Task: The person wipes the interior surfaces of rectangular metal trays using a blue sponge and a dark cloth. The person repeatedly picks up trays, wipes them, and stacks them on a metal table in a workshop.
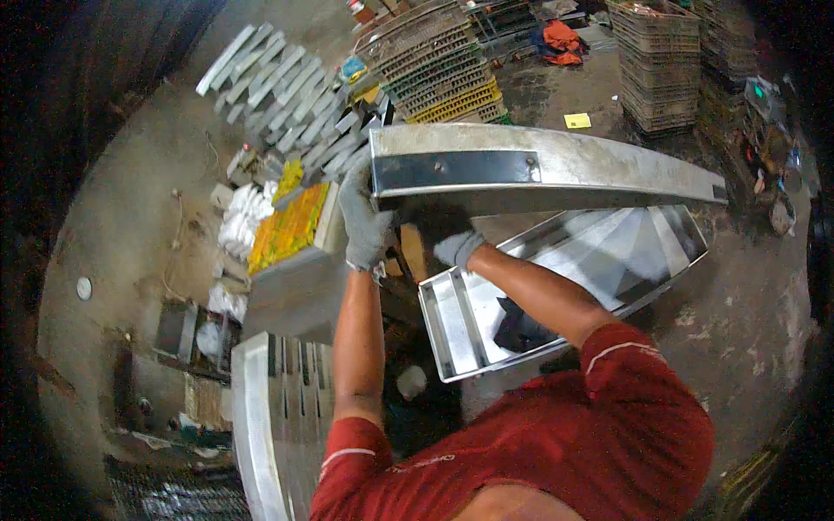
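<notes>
A long silver metal casing (556, 161) with a dark strip along its side is raised in front of me, its left end nearest. My left hand (365, 221), in a grey knitted glove, is closed around that left end. Below the casing's lower edge is my right hand (460, 249), also gloved; shadow and the casing hide its fingers, so its grip cannot be seen. Under my right forearm lies an open shallow metal tray (599, 269) with a divider near its left end and a crumpled black piece (521, 326) inside.
To my left stand a slotted metal panel (300, 399) and a box topped with an orange-yellow sheet (288, 224). Stacked metal bars (278, 87) lie at the far left. Piled crates (434, 69) and another crate stack (658, 69) rise at the back. A yellow paper (577, 121) lies on the floor.
</notes>
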Available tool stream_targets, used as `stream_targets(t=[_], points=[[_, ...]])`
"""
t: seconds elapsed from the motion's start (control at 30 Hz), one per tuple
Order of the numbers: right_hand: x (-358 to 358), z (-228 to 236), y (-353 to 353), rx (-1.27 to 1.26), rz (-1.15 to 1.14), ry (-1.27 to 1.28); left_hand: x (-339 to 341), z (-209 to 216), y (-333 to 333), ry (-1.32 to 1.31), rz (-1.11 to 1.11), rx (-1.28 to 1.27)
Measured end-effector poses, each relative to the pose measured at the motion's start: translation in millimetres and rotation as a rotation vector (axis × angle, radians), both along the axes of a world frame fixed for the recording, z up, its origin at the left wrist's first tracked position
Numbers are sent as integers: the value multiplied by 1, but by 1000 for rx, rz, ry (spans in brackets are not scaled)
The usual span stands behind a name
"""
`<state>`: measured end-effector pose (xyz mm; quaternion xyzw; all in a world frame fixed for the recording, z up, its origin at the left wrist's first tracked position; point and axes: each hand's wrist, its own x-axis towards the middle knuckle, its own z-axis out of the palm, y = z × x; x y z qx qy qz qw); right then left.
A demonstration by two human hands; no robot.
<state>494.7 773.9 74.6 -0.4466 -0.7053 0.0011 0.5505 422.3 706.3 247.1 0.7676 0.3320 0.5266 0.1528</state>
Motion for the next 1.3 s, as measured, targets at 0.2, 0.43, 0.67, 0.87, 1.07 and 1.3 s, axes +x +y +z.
stream_targets(t=[0.2, 0.43, 0.67, 0.87, 1.07, 1.3], points=[[109, -3, -58, -627, 605, -518, 1, 17, -17, -129, 112, -17], [208, -90, -64, -173, -37, -257, -35, 9, -4, -100, 295, -148], [189, -63, -74, -722, 298, -267, -40, -6, -8, -143, 333, -183], [18, -57, -50, -357, 159, -664, -35, -25, -19, -179, 382, -116], [11, -89, -91, -599, 1182, -528, -52, -35, -31, -225, 317, -100], [258, -216, -158, -1164, 626, 1757, -75, 5, -83, -241, 425, -332]])
